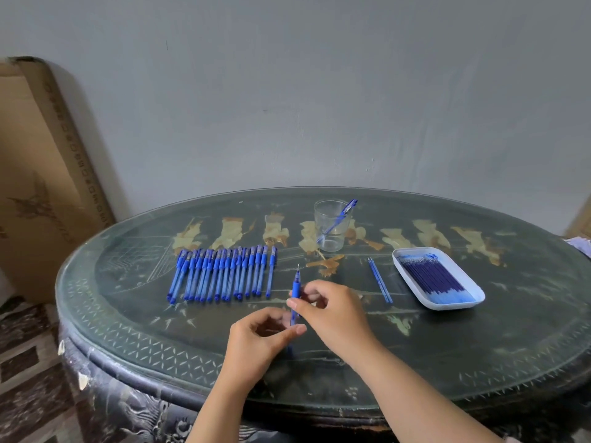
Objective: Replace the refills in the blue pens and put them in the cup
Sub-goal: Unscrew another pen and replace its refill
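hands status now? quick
Left hand: holds the lower end of the pen.
Right hand: pinches the same pen mid-barrel.

Left hand [262, 337], right hand [332, 311]: both curled.

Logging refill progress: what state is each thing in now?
glass cup: upright, one pen inside.
pen in cup: leaning on the rim.
row of pens: capped, lying side by side.
held pen: uncapped, tip pointing away.
loose refills: two, lying beside the tray.
tray: holds a refill bundle.
left hand: grips held pen's lower end.
right hand: pinches held pen higher up.
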`<state>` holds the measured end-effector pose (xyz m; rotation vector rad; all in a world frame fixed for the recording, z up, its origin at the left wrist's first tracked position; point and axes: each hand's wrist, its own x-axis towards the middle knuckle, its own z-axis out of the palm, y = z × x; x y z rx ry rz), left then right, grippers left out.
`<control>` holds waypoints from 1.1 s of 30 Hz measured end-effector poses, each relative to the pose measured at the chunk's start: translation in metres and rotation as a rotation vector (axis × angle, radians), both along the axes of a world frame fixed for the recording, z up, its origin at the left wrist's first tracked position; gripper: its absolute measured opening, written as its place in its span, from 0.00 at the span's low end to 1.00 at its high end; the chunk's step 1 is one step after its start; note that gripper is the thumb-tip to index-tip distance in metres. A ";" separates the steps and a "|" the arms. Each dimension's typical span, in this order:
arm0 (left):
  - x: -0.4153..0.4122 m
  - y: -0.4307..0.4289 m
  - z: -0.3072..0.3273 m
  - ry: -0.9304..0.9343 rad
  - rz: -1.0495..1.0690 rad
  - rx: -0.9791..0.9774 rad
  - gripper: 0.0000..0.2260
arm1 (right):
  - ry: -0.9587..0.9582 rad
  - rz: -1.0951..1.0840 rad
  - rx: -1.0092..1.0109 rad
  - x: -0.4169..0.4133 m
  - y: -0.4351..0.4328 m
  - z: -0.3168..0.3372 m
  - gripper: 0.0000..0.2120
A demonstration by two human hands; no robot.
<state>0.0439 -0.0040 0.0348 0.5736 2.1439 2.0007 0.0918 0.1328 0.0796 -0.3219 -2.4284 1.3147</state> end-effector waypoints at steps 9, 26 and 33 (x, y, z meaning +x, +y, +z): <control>-0.002 0.001 -0.003 -0.054 0.001 0.024 0.13 | 0.112 -0.042 -0.218 0.001 0.008 0.024 0.02; 0.000 0.000 -0.001 -0.032 -0.008 -0.010 0.08 | 0.527 -0.051 -0.465 -0.002 0.043 0.104 0.05; -0.005 -0.001 0.001 -0.130 0.119 0.193 0.09 | 0.298 -0.270 -0.366 -0.007 0.108 0.078 0.07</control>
